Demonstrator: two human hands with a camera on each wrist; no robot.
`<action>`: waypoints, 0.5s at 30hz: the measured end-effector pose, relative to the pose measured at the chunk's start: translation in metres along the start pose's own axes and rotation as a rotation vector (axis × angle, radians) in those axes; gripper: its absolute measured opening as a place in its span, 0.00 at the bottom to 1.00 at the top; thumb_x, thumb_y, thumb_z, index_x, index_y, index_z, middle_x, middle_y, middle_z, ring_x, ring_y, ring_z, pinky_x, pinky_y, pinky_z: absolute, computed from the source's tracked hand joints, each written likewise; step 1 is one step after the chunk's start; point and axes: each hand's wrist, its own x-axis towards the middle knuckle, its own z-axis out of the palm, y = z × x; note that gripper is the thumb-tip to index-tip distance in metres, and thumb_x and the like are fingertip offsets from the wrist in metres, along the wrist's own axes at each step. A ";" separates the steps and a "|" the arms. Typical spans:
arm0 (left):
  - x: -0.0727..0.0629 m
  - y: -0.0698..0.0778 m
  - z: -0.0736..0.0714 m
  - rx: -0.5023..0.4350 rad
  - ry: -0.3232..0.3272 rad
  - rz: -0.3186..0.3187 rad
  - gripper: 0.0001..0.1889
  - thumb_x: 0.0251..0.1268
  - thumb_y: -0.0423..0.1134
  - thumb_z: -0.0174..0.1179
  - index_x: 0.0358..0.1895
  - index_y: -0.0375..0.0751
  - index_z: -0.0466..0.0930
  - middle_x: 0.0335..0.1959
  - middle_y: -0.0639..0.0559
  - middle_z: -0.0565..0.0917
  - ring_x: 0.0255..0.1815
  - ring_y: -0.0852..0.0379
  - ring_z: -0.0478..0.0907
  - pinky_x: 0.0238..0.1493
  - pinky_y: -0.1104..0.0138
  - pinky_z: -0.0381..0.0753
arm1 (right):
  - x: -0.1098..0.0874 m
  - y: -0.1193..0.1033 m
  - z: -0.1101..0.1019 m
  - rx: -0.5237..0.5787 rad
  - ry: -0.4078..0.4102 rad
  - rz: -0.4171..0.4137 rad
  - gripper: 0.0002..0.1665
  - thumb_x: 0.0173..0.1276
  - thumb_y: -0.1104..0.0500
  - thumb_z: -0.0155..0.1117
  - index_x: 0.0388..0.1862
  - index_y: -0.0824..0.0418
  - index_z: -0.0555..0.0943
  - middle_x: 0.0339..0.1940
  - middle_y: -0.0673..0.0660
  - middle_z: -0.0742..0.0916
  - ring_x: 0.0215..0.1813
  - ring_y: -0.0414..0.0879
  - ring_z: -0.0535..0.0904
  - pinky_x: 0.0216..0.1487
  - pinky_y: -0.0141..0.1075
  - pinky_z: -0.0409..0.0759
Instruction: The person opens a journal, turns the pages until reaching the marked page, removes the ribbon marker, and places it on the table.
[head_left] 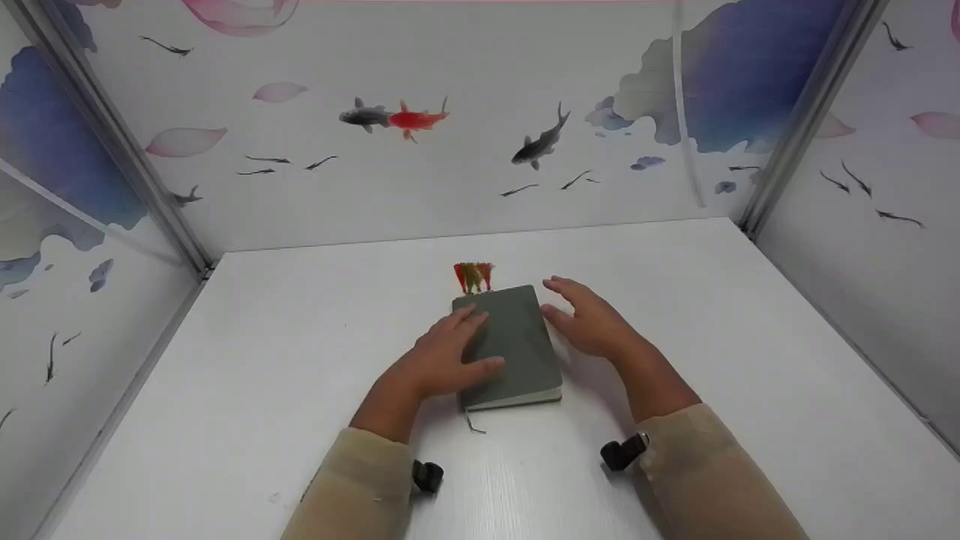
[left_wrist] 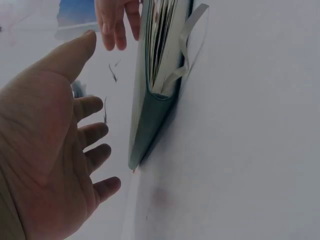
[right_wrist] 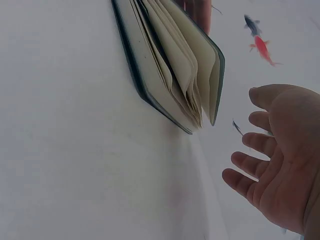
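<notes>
A grey-green hardcover notebook (head_left: 514,345) lies closed on the white table, its cover slightly raised at the page edge in the right wrist view. Colourful tassels (head_left: 473,277) stick out past its far edge, and a thin grey ribbon (left_wrist: 185,45) hangs from its near end. Over the cover's left part is my left hand (head_left: 450,356), fingers extended; the left wrist view shows a gap between this hand and the book. To the right of the book, my right hand (head_left: 592,319) hovers with loosely bent, spread fingers and holds nothing.
The white table (head_left: 262,360) has walls on its left, right and far sides, printed with fish and petals. Metal posts (head_left: 810,120) stand at the far corners. Small black devices (head_left: 624,452) are strapped at both wrists.
</notes>
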 end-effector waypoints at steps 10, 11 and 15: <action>0.000 0.008 0.008 0.055 -0.057 0.022 0.49 0.66 0.77 0.60 0.87 0.64 0.57 0.90 0.58 0.53 0.91 0.47 0.50 0.86 0.39 0.59 | 0.001 -0.005 0.011 -0.024 -0.076 0.060 0.38 0.85 0.41 0.55 0.88 0.46 0.62 0.90 0.57 0.63 0.91 0.60 0.54 0.88 0.63 0.55; -0.001 0.009 0.008 0.060 -0.064 0.024 0.49 0.66 0.77 0.60 0.86 0.64 0.58 0.90 0.59 0.53 0.91 0.48 0.50 0.86 0.39 0.59 | 0.000 -0.006 0.012 -0.027 -0.086 0.071 0.38 0.85 0.41 0.55 0.88 0.46 0.62 0.90 0.57 0.63 0.91 0.60 0.55 0.88 0.63 0.55; -0.001 0.010 0.012 0.079 -0.081 0.026 0.47 0.67 0.76 0.59 0.86 0.63 0.60 0.90 0.58 0.55 0.91 0.48 0.52 0.86 0.40 0.60 | 0.000 -0.006 0.015 -0.031 -0.109 0.079 0.36 0.85 0.41 0.54 0.87 0.47 0.63 0.89 0.58 0.66 0.90 0.61 0.57 0.87 0.63 0.57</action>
